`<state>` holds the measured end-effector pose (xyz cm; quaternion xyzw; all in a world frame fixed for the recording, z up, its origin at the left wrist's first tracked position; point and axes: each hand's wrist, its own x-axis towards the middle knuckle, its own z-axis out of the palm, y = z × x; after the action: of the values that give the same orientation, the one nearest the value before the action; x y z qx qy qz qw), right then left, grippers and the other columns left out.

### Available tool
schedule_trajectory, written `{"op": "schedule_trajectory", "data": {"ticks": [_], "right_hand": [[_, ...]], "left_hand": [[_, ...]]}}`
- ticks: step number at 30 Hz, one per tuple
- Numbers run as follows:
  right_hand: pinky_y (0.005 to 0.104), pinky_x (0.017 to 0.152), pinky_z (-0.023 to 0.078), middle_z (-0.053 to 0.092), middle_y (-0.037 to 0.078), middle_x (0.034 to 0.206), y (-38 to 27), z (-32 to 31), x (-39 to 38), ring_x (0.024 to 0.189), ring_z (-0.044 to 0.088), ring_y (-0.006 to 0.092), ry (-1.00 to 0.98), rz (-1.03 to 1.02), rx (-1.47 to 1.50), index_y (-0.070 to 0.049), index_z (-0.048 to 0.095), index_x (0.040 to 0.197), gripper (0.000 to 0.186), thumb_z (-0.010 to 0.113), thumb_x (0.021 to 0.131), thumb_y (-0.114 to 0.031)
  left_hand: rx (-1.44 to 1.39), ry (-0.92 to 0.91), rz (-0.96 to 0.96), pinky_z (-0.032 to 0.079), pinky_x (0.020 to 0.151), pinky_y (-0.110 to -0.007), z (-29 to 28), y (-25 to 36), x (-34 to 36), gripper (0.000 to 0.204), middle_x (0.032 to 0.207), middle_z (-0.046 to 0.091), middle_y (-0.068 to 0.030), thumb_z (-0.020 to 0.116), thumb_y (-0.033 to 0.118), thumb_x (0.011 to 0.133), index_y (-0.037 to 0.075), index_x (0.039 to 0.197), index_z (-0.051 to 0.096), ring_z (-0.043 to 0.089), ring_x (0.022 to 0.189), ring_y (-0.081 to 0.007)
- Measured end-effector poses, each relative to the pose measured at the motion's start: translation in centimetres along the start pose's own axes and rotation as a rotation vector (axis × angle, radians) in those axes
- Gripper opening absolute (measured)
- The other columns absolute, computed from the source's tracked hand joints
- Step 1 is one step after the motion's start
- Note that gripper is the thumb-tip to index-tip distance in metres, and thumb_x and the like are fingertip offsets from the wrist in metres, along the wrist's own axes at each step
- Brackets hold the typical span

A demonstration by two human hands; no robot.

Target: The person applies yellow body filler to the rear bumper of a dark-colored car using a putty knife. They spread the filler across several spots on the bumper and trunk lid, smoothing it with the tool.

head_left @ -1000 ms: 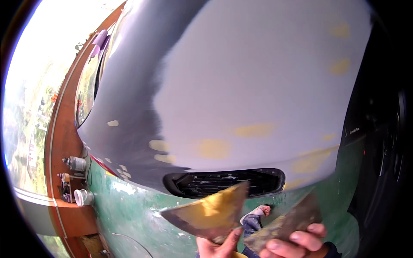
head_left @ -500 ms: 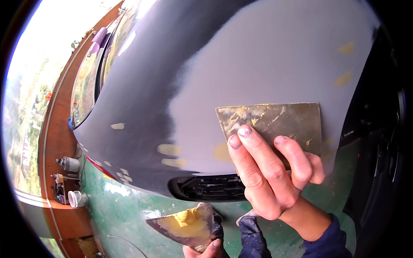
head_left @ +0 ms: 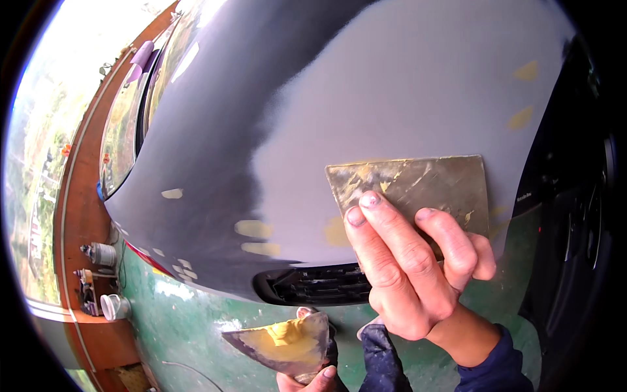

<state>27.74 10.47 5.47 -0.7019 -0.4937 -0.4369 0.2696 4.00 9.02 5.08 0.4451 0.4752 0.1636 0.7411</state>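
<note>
My right hand [head_left: 411, 277] grips a thin, flat rectangular putty spreader [head_left: 434, 179], its fingers spread over the near face. Yellow smears mark the spreader, which lies over the grey-primed car body panel [head_left: 392, 91]; whether its edge touches the panel I cannot tell. Lower down, my left hand [head_left: 310, 380] is closed on the handle end of a wide putty knife [head_left: 261, 346]. A lump of yellow putty [head_left: 285, 332] sits on that blade. Yellow putty patches [head_left: 253, 228] dot the panel, and one [head_left: 336, 231] is partly covered by the spreader and fingers.
Below the panel is a dark slotted vent [head_left: 313, 285]. The black open side of the car [head_left: 568, 183] stands at the right. On the left, a white bucket [head_left: 115, 307] and a tin with a spray gun [head_left: 101, 253] are by the wall. The floor [head_left: 183, 326] is green.
Both hands keep hold of their tools and have hardly moved. The car and background sit slightly further left in the picture.
</note>
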Motion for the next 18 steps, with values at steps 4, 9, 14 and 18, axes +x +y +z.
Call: {"op": "schedule_trajectory", "data": {"ticks": [4, 9, 14, 18], "right_hand": [[0.0301, 0.080, 0.037, 0.074, 0.000, 0.101, 0.6, -3.0, -0.5, 0.096, 0.052, 0.0202, -0.044, -0.087, 0.012, -0.013, 0.075, 0.095, 0.017, 0.065, 0.082, -0.017], [0.0371, 0.084, 0.040, 0.070, 0.002, 0.113, 1.5, -7.7, -7.8, 0.110, 0.051, 0.0269, -0.099, -0.104, 0.065, -0.013, 0.071, 0.102, 0.021, 0.055, 0.091, -0.019], [0.0378, 0.089, 0.037, 0.072, 0.001, 0.110, 0.6, -7.9, -13.2, 0.110, 0.053, 0.0259, -0.162, 0.036, 0.045, -0.016, 0.072, 0.103, 0.020, 0.057, 0.091, -0.017], [0.0381, 0.089, 0.037, 0.072, -0.003, 0.104, 1.4, -5.7, -13.0, 0.108, 0.054, 0.0237, -0.056, 0.011, 0.004, -0.019, 0.073, 0.098, 0.014, 0.066, 0.086, -0.018]], "left_hand": [[-0.040, -0.020, -0.042, 0.039, 0.040, -0.026, -0.1, -0.1, -0.1, 0.016, 0.057, 0.052, -0.0014, 0.069, 0.008, 0.093, 0.002, 0.085, 0.057, 0.048, 0.043, -0.0112], [-0.072, -0.054, -0.016, 0.038, 0.039, -0.026, 0.4, -0.8, -0.2, 0.016, 0.056, 0.051, -0.0011, 0.070, 0.008, 0.092, 0.002, 0.086, 0.057, 0.047, 0.042, -0.0110], [-0.050, -0.085, -0.128, 0.037, 0.039, -0.027, 1.7, -1.2, -0.1, 0.019, 0.055, 0.049, -0.0002, 0.071, 0.008, 0.092, 0.003, 0.082, 0.056, 0.046, 0.042, -0.0112], [-0.049, -0.080, -0.159, 0.037, 0.039, -0.027, 2.9, -1.6, 0.2, 0.024, 0.054, 0.049, -0.0007, 0.070, 0.009, 0.092, 0.004, 0.074, 0.055, 0.046, 0.041, -0.0117]]}}
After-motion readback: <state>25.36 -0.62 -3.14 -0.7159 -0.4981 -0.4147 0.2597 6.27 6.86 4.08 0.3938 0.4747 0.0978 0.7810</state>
